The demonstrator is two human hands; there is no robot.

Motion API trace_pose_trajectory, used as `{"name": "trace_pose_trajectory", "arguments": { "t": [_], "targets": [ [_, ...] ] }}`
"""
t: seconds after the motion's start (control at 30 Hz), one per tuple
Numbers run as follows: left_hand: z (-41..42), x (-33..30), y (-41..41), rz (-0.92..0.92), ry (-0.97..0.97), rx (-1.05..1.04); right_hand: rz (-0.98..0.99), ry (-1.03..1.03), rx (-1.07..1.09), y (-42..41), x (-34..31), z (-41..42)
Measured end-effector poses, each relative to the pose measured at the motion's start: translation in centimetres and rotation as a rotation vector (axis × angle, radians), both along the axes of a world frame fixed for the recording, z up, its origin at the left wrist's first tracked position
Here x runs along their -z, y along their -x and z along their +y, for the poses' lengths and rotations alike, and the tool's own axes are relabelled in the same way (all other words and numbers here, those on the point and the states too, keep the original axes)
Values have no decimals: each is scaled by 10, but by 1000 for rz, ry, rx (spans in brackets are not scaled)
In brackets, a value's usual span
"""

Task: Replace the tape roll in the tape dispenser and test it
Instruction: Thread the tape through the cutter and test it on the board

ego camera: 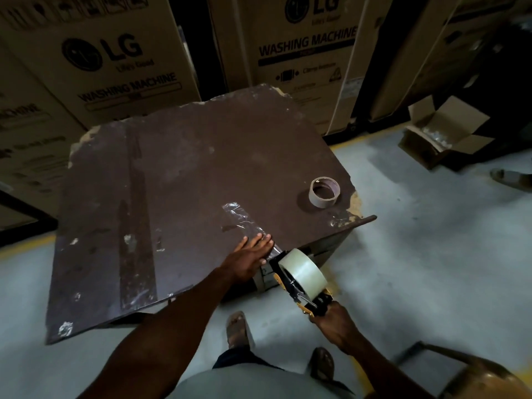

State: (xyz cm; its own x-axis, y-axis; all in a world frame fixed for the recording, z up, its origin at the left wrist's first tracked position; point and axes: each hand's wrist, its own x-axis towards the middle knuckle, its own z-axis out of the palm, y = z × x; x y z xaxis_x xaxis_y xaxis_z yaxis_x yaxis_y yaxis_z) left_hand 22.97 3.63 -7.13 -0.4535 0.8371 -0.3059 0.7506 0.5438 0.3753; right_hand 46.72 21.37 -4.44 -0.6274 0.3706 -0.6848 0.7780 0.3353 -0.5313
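A hand-held tape dispenser point(299, 292) with a full clear tape roll point(305, 272) hangs just off the near right edge of a worn brown tabletop point(178, 174). My right hand point(331, 321) grips its handle. A strip of clear tape point(244, 220) runs from the dispenser onto the tabletop and looks wrinkled. My left hand point(253, 257) lies flat on the near end of that strip, fingers spread. An empty cardboard tape core point(324, 192) lies near the table's right corner.
Large LG washing machine cartons point(305, 53) stand behind the table. An open small carton point(443, 133) sits on the grey floor at right. A metal chair point(475, 372) is at lower right. My sandalled feet point(239, 329) are below the table edge.
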Motion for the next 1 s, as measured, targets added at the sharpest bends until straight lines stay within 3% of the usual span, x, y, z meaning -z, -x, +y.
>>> {"name": "trace_pose_trajectory", "arguments": {
  "t": [0.4,1.0],
  "targets": [
    [0,4,-3,-17,-58,-49,-2,-59,-107,20,2,-3],
    [1,3,-6,-39,-99,-89,-78,-63,-12,34,1,-7]
  ]
}}
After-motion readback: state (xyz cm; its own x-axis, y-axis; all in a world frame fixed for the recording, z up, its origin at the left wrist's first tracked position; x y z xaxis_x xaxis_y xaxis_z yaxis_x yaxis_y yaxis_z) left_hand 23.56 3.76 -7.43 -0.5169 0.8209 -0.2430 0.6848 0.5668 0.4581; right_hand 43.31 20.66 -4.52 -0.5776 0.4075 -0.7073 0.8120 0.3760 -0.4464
